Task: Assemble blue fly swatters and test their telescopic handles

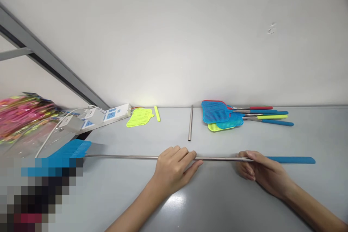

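Observation:
A long fly swatter lies across the grey table in front of me, with a blue mesh head at the left, a thin steel shaft and a blue handle at the right. My left hand curls over the shaft near its middle. My right hand wraps the shaft closer to the handle. Beyond them stand a bare steel rod, a loose yellow-green swatter head with a yellow handle piece, and a pile of finished swatters.
A white power strip and a white charger with its cable sit at the left, beside a plastic bag of pink material. A white wall closes the table's far side. The lower left corner is pixelated.

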Demonstrator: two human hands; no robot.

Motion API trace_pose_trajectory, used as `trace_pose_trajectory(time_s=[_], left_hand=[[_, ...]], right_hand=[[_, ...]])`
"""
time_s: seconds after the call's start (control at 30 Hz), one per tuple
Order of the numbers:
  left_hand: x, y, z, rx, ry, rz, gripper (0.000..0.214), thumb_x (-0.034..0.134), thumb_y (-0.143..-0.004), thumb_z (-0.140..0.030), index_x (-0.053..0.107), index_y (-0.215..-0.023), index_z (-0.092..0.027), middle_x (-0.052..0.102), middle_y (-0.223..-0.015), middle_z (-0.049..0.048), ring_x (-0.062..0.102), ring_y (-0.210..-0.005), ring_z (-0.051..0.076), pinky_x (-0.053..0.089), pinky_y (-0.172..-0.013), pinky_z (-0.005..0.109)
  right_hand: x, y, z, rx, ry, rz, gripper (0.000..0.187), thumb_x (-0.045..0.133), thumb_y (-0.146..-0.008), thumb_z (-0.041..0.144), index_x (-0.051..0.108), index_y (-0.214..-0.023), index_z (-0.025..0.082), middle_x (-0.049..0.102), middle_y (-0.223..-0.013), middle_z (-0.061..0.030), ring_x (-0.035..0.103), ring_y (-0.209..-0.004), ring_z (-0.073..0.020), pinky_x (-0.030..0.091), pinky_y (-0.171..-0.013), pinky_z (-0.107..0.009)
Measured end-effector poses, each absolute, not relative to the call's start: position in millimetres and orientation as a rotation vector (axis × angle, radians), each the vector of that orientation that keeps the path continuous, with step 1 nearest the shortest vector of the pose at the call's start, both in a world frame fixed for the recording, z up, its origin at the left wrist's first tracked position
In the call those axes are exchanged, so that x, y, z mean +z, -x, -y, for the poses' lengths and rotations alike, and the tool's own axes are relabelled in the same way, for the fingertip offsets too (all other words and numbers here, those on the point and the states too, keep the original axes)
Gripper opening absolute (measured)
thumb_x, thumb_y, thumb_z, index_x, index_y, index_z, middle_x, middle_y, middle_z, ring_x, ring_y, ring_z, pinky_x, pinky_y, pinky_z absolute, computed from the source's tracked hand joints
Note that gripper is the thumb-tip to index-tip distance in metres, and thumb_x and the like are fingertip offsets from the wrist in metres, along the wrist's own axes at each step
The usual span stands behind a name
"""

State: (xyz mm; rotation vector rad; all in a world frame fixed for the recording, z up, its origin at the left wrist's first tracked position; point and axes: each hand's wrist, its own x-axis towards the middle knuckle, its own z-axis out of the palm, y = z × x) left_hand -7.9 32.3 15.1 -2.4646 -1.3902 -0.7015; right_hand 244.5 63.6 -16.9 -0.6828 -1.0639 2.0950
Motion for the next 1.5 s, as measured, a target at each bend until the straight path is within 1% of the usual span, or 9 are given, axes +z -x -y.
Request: trace_pose_trajectory(time_s=[0.43, 0.7, 0.8, 0.93, 1.07, 1.3, 1.4, 1.5], left_hand=[[13, -3, -28, -0.68, 2.533, 1.342, 0.012, 0.049, -0.078, -0.029, 0.056, -0.075, -0.02, 0.049, -0.056, -0.0024, 0.039, -0.051, 0.01, 0.028, -0.05, 0.025], [14, -3, -32, -0.696, 2.51, 1.281, 0.012, 0.048, -0.079, -0.027, 0.057, -0.078, -0.02, 0.05, -0.057, -0.0025, 0.037, -0.05, 0.009, 0.028, -0.048, 0.023], [17, 1, -34, -0.692, 2.496, 1.279, 0.011, 0.049, -0.079, -0.026, 0.057, -0.079, -0.02, 0.05, -0.057, -0.0024, 0.037, -0.05, 0.009, 0.028, -0.048, 0.023], [19, 7, -35, -0.671, 2.52, 1.315, 0.012, 0.048, -0.079, -0.026, 0.058, -0.08, -0.019, 0.051, -0.058, -0.0013, 0.039, -0.052, 0.01, 0.03, -0.05, 0.023], [19, 9, -34, -0.657, 2.549, 1.353, 0.014, 0.049, -0.077, -0.03, 0.057, -0.08, -0.02, 0.051, -0.059, -0.0012, 0.041, -0.053, 0.01, 0.03, -0.05, 0.023], [16, 7, -35, -0.603, 2.575, 1.316, 0.022, 0.046, -0.078, -0.038, 0.056, -0.073, -0.02, 0.048, -0.055, -0.003, 0.042, -0.05, 0.009, 0.03, -0.049, 0.023], [14, 8, -36, -0.585, 2.565, 1.317, 0.021, 0.046, -0.079, -0.037, 0.055, -0.071, -0.019, 0.047, -0.054, -0.0033, 0.041, -0.049, 0.009, 0.029, -0.048, 0.023], [13, 8, -36, -0.582, 2.557, 1.317, 0.025, 0.046, -0.079, -0.037, 0.051, -0.062, -0.018, 0.047, -0.052, -0.0035, 0.041, -0.048, 0.009, 0.028, -0.047, 0.023]], right_hand=[[-14, -231, -55, 2.147, 0.675, 1.14, 0.034, 0.032, -0.083, 0.03, 0.05, -0.059, 0.014, 0.037, -0.055, -0.0012, 0.034, -0.05, -0.0115, 0.025, -0.049, -0.027], [-11, -236, -59, 2.075, 0.781, 1.207, 0.029, 0.043, -0.078, 0.034, 0.051, -0.059, 0.014, 0.041, -0.054, -0.0014, 0.034, -0.05, -0.0117, 0.025, -0.05, -0.026], [-11, -233, -57, 2.103, 0.771, 1.173, 0.029, 0.041, -0.079, 0.034, 0.052, -0.062, 0.013, 0.041, -0.054, -0.0012, 0.035, -0.049, -0.0111, 0.025, -0.049, -0.025], [-11, -223, -54, 2.133, 0.737, 1.12, 0.033, 0.037, -0.081, 0.035, 0.051, -0.061, 0.013, 0.039, -0.052, 0.0001, 0.036, -0.046, -0.0098, 0.025, -0.047, -0.025], [-12, -212, -50, 2.16, 0.748, 1.101, 0.035, 0.036, -0.082, 0.038, 0.05, -0.061, 0.013, 0.039, -0.053, 0.0004, 0.037, -0.046, -0.0093, 0.026, -0.045, -0.024], [-12, -201, -48, 2.142, 0.771, 1.176, 0.038, 0.037, -0.081, 0.04, 0.051, -0.06, 0.012, 0.044, -0.055, -0.0013, 0.039, -0.048, -0.0095, 0.027, -0.044, -0.022], [-14, -198, -49, 2.165, 0.781, 1.158, 0.039, 0.035, -0.082, 0.041, 0.052, -0.061, 0.012, 0.044, -0.055, -0.0013, 0.04, -0.048, -0.0093, 0.027, -0.043, -0.021], [-17, -198, -50, 2.152, 0.828, 1.158, 0.042, 0.034, -0.082, 0.042, 0.051, -0.057, 0.013, 0.044, -0.051, -0.0009, 0.04, -0.047, -0.0097, 0.027, -0.044, -0.022]])
